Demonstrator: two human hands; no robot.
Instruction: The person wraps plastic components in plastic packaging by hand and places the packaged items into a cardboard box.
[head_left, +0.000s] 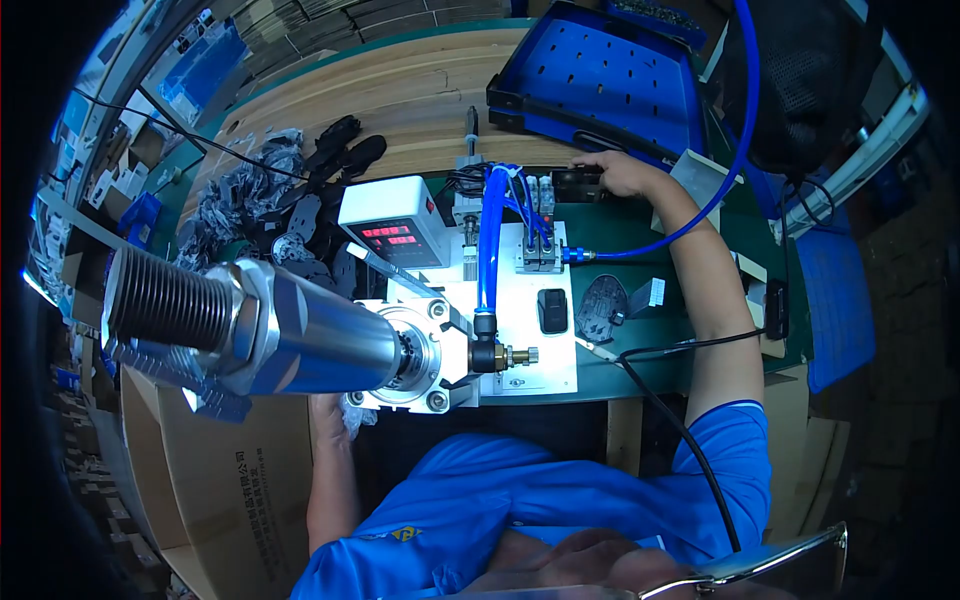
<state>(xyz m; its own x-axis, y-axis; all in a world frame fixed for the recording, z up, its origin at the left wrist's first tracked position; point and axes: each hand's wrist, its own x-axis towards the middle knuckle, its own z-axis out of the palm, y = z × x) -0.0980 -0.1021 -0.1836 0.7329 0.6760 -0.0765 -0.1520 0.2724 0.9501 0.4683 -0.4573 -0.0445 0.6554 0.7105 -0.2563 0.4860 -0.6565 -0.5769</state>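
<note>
My right hand [622, 175] reaches to the far right side of the bench, fingers stretched out over the edge of a dark, boxy object [577, 186]. I cannot make out whether it grips anything there. Most of my left hand [326, 404] is hidden beneath the big metal cylinder [330, 345] of the press, so its fingers do not show. Crumpled clear plastic [357, 416] is beside that hand. Behind the press stands a white counter box [394, 222] with red digits. A small black block [551, 311] rests on the white base plate [540, 375].
A blue perforated tray [610, 75] stands at the back right. Dark flat parts [345, 150] and crumpled plastic wrap [235, 205] pile up at the left. A blue air hose [690, 232] and a black cable [665, 410] cross the right side. A cardboard box [235, 470] sits lower left.
</note>
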